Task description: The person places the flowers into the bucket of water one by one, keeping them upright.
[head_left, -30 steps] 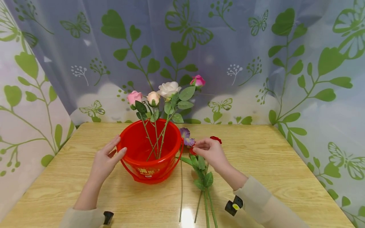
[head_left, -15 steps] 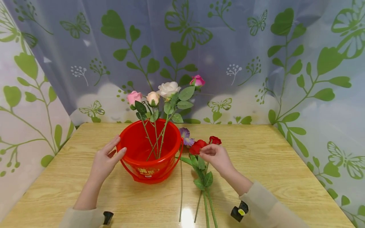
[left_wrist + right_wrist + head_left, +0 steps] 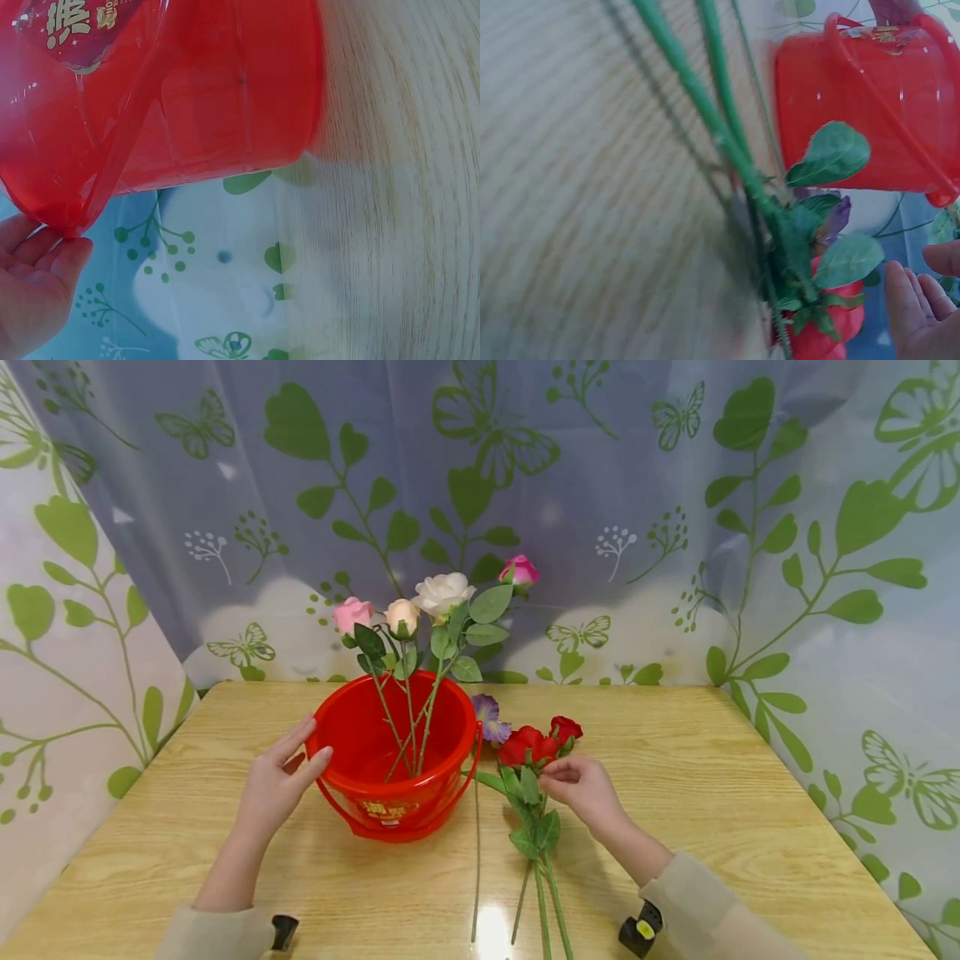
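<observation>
A red plastic bucket [image 3: 390, 810] stands on the table, holding several artificial roses such as a white rose [image 3: 442, 595] and a pink rose [image 3: 352, 615]. My left hand [image 3: 281, 777] grips the bucket's left rim; the left wrist view shows its thumb and fingers at the handle joint. Right of the bucket lie a large red rose [image 3: 528, 746], a smaller red rose [image 3: 566, 728] and a purple iris [image 3: 491, 720]. My right hand [image 3: 585, 789] is beside the large red rose, with nothing between thumb and fingers in the right wrist view.
Long green stems [image 3: 543, 902] from the lying flowers run toward the table's front edge. The bucket's red handle [image 3: 468, 777] hangs down its side. Behind the wooden table [image 3: 712, 827] hangs a leaf-and-butterfly printed curtain [image 3: 637, 485].
My right hand has drawn back from the red rose toward the right and front, uncovering both red roses. The left hand and bucket have stayed in place.
</observation>
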Tool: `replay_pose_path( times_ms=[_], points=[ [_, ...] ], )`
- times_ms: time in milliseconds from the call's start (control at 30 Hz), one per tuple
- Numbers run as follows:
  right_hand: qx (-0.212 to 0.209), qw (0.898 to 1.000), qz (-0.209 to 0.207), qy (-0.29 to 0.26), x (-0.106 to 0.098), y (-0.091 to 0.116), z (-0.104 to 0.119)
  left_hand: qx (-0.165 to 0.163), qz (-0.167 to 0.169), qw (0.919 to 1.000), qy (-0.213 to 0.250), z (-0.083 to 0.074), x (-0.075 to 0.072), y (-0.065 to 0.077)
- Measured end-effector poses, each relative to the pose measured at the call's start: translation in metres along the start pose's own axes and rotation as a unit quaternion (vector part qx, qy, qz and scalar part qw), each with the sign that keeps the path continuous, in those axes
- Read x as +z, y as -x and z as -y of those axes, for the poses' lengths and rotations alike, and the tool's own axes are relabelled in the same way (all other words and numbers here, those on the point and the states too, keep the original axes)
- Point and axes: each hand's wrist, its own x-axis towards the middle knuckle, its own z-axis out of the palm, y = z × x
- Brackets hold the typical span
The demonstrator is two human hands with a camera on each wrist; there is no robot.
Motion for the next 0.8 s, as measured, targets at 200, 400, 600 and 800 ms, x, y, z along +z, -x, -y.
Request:
replay_pose_path(
  times_ms=[200, 400, 600, 800],
  points=[
    [0.016, 1.000, -0.011, -0.023, -0.003, -0.004, -0.013, 0.002, -0.001, 1.0000, 0.002, 0.000, 0.000, 0.000],
    [0.051, 0.998, -0.019, -0.032, -0.006, -0.010, -0.024, 0.003, -0.003, 1.0000, 0.002, -0.001, 0.000, 0.000],
    [0.085, 0.994, -0.003, -0.066, -0.007, -0.015, -0.033, 0.004, -0.004, 1.0000, 0.002, -0.002, -0.001, 0.000],
    [0.106, 0.991, 0.021, -0.078, -0.008, -0.032, -0.066, 0.003, -0.003, 1.0000, 0.002, -0.001, -0.001, 0.000]
  ],
)
